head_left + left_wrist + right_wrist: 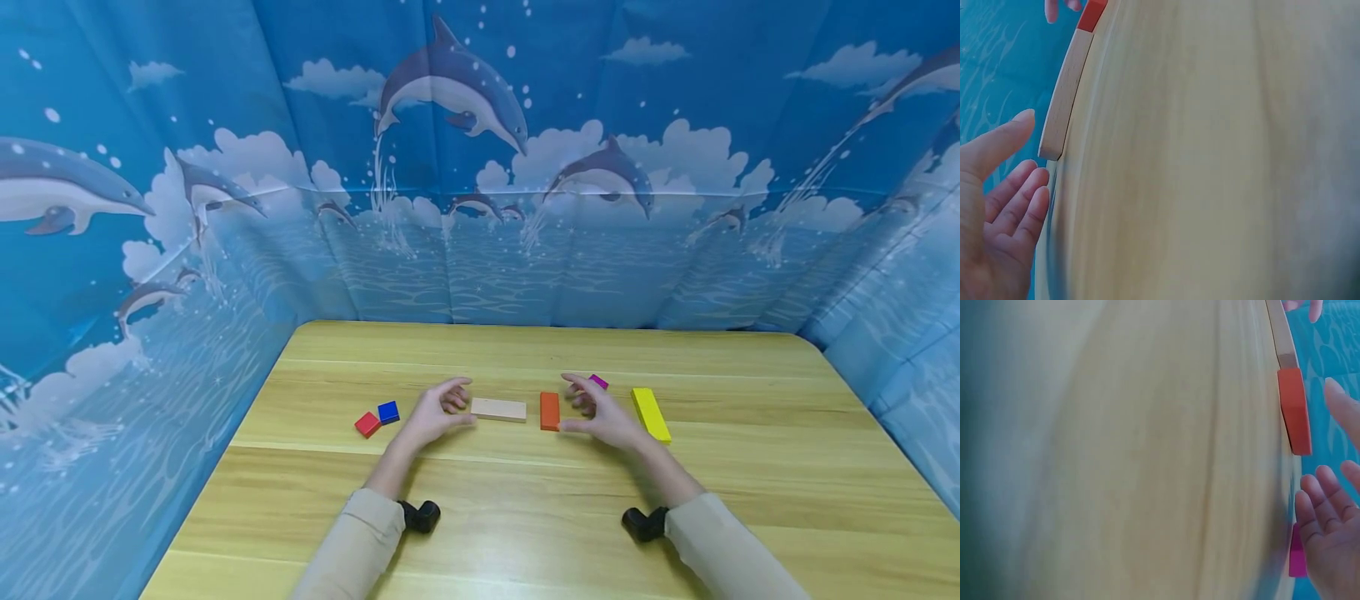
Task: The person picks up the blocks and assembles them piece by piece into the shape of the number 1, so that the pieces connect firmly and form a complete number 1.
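Observation:
A plain wooden block [498, 409] lies flat on the table, its long side running left to right. At its left end is my left hand [437, 412], thumb and fingers spread apart with nothing between them; the left wrist view shows the same block [1067, 94] beyond the thumb. Just right of the plain block, an orange block [550, 412] lies crosswise. My right hand [602, 417] is at that block's right side, thumb and fingers parted and holding nothing. Behind the right hand a magenta block [598, 382] shows in part; the right wrist view also catches it [1297, 553] beside the fingers.
Left of the left hand, a red block [367, 425] and a blue block [388, 412] sit corner to corner. A long yellow block [651, 414] lies right of the right hand. A dolphin-print curtain [480, 267] hangs behind the wooden table [525, 500].

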{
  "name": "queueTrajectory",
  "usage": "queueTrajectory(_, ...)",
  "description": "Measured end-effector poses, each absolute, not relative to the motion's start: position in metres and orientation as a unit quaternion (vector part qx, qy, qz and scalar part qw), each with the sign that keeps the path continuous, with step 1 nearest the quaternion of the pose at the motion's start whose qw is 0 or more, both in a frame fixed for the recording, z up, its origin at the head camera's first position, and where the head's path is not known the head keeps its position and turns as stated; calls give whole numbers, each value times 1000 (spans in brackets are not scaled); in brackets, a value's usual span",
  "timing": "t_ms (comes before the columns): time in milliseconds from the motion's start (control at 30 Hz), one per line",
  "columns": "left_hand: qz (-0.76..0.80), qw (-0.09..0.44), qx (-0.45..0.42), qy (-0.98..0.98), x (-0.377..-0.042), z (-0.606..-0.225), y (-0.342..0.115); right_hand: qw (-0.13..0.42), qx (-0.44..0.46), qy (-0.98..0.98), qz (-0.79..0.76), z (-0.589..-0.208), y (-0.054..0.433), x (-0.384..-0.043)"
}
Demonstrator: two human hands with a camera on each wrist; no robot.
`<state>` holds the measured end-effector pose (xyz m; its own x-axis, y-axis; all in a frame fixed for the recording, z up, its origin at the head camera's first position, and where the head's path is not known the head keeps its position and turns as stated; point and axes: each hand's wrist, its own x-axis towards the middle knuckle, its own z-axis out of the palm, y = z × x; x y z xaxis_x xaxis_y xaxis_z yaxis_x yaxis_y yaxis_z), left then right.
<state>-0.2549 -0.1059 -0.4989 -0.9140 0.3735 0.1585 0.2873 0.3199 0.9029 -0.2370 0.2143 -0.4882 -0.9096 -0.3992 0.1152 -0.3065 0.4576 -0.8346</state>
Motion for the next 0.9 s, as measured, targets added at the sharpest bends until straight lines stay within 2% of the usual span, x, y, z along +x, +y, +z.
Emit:
queueTrajectory(400,541,58,198,815,-257,-503,-103,73,-207,834,-506,-495,206,-240)
queueTrajectory(900,507,42,210,835,-257,-506,-100,86,-211,842,-489,-495,206,-240)
